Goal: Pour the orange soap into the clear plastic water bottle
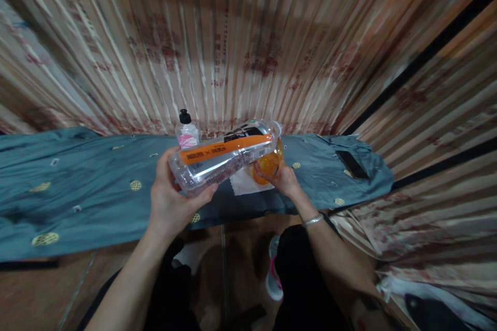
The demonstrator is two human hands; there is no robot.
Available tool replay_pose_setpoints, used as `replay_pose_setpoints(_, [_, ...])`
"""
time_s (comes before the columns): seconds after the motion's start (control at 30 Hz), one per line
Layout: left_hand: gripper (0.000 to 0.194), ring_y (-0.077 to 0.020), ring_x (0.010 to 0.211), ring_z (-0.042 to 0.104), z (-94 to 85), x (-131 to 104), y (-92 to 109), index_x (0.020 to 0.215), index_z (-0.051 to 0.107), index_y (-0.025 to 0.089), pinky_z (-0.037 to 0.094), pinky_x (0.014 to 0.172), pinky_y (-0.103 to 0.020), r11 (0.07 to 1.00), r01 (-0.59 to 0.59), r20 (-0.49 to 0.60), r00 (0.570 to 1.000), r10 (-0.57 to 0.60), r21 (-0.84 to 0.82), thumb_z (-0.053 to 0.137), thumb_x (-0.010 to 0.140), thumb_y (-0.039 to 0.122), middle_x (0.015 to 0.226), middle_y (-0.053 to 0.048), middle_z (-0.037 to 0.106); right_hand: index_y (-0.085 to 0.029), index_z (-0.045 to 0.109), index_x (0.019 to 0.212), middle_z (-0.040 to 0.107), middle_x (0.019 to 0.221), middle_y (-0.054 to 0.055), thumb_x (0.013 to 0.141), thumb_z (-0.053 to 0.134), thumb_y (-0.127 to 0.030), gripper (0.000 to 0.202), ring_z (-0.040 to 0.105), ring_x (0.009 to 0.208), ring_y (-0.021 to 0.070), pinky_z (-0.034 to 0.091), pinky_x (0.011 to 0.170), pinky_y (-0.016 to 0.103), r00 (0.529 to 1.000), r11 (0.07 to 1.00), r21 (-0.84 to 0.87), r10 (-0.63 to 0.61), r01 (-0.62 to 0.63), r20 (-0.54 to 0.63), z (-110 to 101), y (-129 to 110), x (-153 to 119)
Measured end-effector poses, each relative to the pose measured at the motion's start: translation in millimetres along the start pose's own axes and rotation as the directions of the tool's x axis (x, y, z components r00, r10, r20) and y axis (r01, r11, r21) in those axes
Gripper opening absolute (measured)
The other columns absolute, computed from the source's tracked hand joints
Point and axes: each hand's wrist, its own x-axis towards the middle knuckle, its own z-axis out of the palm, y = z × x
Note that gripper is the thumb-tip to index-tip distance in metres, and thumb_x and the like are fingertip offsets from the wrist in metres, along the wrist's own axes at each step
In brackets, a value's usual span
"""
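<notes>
My left hand is wrapped round the base of a clear plastic bottle with an orange and black label. The bottle is tilted, its uncapped-looking mouth pointing up and right, over an orange container. My right hand grips that orange container low on its right side; the bottle partly hides it. A white tissue lies beneath the container. Just behind my left hand stands a clear bottle with a black cap and a pink label. Whether liquid is flowing cannot be made out.
A narrow bench with a teal cloth runs across the view. On its right end lies a black phone. Pleated patterned curtains hang behind and to the right, with dark bars. Below is a tiled floor.
</notes>
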Motion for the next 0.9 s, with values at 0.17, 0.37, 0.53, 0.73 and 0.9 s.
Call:
replay_pose_setpoints(0.17, [0.085,-0.0388,0.119,0.088,-3.8,1.2,0.6,0.141,0.063,0.026,0.081,0.096,-0.053,0.999,0.029,0.098,0.995,-0.031,0.013,0.102,0.068,0.046,0.135,-0.013,0.083,-0.018,0.072,0.153,0.092,0.133,0.017,0.089,0.106,-0.044,0.078,0.091,0.126,0.0396,0.073,0.103,0.044,1.0,1.0,-0.008,0.016,-0.016,-0.003,1.0,1.8,-0.2])
replay_pose_setpoints(0.37, [0.083,-0.0388,0.112,0.089,1.0,-0.4,1.0,0.137,0.065,0.026,0.081,0.086,-0.051,1.0,0.025,0.001,1.0,-0.025,-0.008,0.098,0.064,0.046,0.127,-0.011,0.086,-0.018,0.071,0.152,0.092,0.134,0.018,0.09,0.103,-0.042,0.074,0.09,0.126,0.0419,0.073,0.105,0.05,1.0,1.0,0.014,-0.017,0.017,0.003,1.6,2.8,0.2])
replay_pose_setpoints(0.53, [0.083,-0.0358,0.11,0.089,3.5,-2.2,-0.2,0.14,0.064,0.025,0.08,0.084,-0.046,1.0,0.005,0.001,1.0,-0.005,0.007,0.096,0.066,0.044,0.127,-0.011,0.085,-0.016,0.07,0.152,0.091,0.135,0.02,0.089,0.103,-0.042,0.076,0.09,0.127,0.0412,0.073,0.104,0.045,1.0,1.0,-0.001,0.012,-0.012,-0.004,1.3,-1.0,-1.5])
replay_pose_setpoints(0.73, [0.083,-0.0319,0.109,0.088,3.6,-4.1,-3.1,0.142,0.061,0.023,0.077,0.08,-0.039,1.0,-0.025,0.017,1.0,0.025,0.014,0.096,0.069,0.042,0.126,-0.01,0.084,-0.015,0.066,0.154,0.092,0.133,0.02,0.091,0.099,-0.039,0.075,0.09,0.127,0.0402,0.07,0.103,0.043,1.0,0.999,-0.017,0.03,-0.029,0.011,-1.1,-4.4,-2.6])
replay_pose_setpoints(0.9, [0.085,-0.0323,0.111,0.087,2.8,-4.7,-2.9,0.142,0.059,0.024,0.075,0.078,-0.038,1.0,-0.006,0.032,0.999,0.006,0.013,0.097,0.069,0.043,0.128,-0.01,0.083,-0.016,0.063,0.156,0.092,0.133,0.02,0.093,0.095,-0.038,0.074,0.09,0.128,0.0411,0.07,0.103,0.043,0.999,0.999,-0.017,0.031,-0.031,0.011,-0.7,-0.8,-2.0])
